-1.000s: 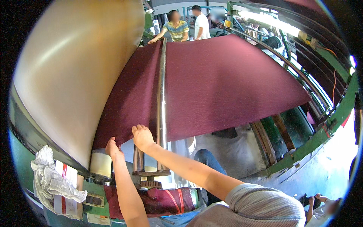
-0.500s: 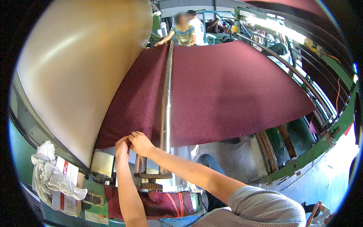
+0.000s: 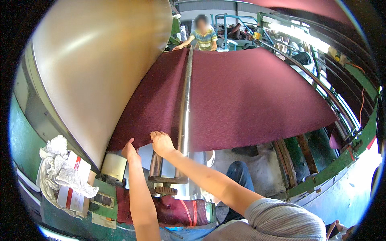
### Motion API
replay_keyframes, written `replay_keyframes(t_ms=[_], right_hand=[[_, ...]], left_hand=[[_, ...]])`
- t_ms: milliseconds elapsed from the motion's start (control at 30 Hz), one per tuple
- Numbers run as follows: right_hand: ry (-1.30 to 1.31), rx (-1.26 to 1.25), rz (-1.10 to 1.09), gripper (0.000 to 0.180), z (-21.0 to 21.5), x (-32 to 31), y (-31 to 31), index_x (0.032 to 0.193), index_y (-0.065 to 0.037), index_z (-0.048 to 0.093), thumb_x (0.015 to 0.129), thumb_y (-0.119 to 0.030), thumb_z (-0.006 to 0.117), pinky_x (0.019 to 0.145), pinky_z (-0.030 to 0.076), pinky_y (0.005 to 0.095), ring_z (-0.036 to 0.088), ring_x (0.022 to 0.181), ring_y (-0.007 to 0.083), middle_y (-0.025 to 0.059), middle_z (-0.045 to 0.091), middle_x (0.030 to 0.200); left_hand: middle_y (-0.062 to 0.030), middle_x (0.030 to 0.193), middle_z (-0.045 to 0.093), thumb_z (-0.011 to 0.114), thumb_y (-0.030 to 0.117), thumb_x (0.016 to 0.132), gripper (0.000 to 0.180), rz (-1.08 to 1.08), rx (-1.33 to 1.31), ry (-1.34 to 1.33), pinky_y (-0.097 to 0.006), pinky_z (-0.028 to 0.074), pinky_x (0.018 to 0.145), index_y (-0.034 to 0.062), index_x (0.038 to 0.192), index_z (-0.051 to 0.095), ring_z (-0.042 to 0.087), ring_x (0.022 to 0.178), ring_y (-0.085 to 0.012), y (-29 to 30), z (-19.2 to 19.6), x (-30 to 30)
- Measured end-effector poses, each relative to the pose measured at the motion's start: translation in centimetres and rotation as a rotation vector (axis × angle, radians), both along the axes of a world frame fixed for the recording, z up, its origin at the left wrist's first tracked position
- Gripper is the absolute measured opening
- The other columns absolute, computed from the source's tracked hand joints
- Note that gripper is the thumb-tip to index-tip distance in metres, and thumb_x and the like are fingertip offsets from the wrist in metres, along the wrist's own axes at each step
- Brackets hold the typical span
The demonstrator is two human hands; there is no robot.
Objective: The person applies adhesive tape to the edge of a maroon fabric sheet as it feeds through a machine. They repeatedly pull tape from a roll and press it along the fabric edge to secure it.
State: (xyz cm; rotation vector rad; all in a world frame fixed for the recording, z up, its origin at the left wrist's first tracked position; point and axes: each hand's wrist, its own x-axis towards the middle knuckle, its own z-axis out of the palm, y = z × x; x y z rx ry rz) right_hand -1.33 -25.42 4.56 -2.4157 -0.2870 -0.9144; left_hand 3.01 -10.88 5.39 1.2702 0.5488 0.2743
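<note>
A wide sheet of maroon fabric (image 3: 249,100) stretches away from me, its near edge running in front of my hands. At that edge, just left of a shiny metal bar (image 3: 185,100), my right hand (image 3: 162,143) has its fingers curled over the cloth and grips it. My left hand (image 3: 130,151) is a little to the left, at the same edge, with a finger stretched up and the thumb apart from it. Its other fingers are partly hidden. Left of the fabric rises a large, smooth, tan metal drum (image 3: 100,68).
Beneath my arms lie a gear (image 3: 165,190) and a maroon-wrapped roller (image 3: 173,213) with red ties. A white cloth (image 3: 60,168) rests over a box at left. Across the fabric, a person (image 3: 205,38) in a striped shirt touches its far edge. A green frame (image 3: 333,170) runs along the right.
My hands, which were together at the fabric edge, have moved apart; the right went up and to the right. The view has shifted slightly, and a second person at the back is no longer visible.
</note>
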Motion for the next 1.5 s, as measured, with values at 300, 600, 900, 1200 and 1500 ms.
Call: replay_keyframes(t_ms=[300,600,900,1200,1500], right_hand=[[-0.024,-0.05,0.271,0.013,0.2,-0.9,0.6,0.075,-0.001,0.056,0.063,-0.004,0.057,0.078,0.046,0.0401,0.057,0.082,0.0328,0.015,0.058,0.08],[0.048,0.03,-0.031,0.025,1.0,-0.7,0.5,0.08,-0.004,0.054,0.057,-0.007,0.064,0.079,0.043,0.0401,0.053,0.088,0.0317,0.0142,0.055,0.086],[0.125,-0.074,-0.089,0.015,0.5,-0.5,-0.7,0.088,-0.004,0.056,0.074,-0.006,0.051,0.079,0.046,0.0373,0.058,0.09,0.0278,0.0123,0.06,0.092],[0.046,-0.021,0.137,0.018,0.4,-0.7,-0.3,0.081,-0.005,0.056,0.064,-0.004,0.061,0.078,0.046,0.0374,0.057,0.085,0.0283,0.0113,0.059,0.086],[0.138,0.192,-0.318,0.023,1.7,-1.2,-1.0,0.084,-0.006,0.056,0.063,-0.007,0.064,0.077,0.044,0.039,0.052,0.091,0.0289,0.0115,0.054,0.089]], left_hand=[[-0.0061,0.081,0.063,0.049,0.011,0.082,0.02,-0.064,-0.052,0.045,-0.025,0.044,0.051,0.006,0.085,0.069,0.055,0.061,-0.0141,0.4,-1.1,0.2],[-0.0023,0.065,0.056,0.048,0.005,0.077,0.017,-0.299,0.042,-0.056,-0.023,0.036,0.04,0.0063,0.076,0.064,0.046,0.047,-0.0104,0.6,-0.9,-0.2],[-0.0038,0.069,0.053,0.049,0.01,0.078,0.016,-0.045,0.038,0.061,-0.025,0.034,0.043,0.0072,0.083,0.065,0.043,0.049,-0.0121,1.6,-0.8,0.2],[-0.008,0.073,0.058,0.048,0.008,0.083,0.014,-0.567,-0.069,-0.009,-0.026,0.042,0.045,0.002,0.085,0.061,0.05,0.052,-0.0144,-1.0,-0.3,-1.1],[-0.0018,0.058,0.044,0.049,0.007,0.081,0.007,-0.313,-0.109,-0.048,-0.025,0.029,0.037,0.0064,0.079,0.055,0.038,0.041,-0.0104,2.0,-1.5,0.7]])
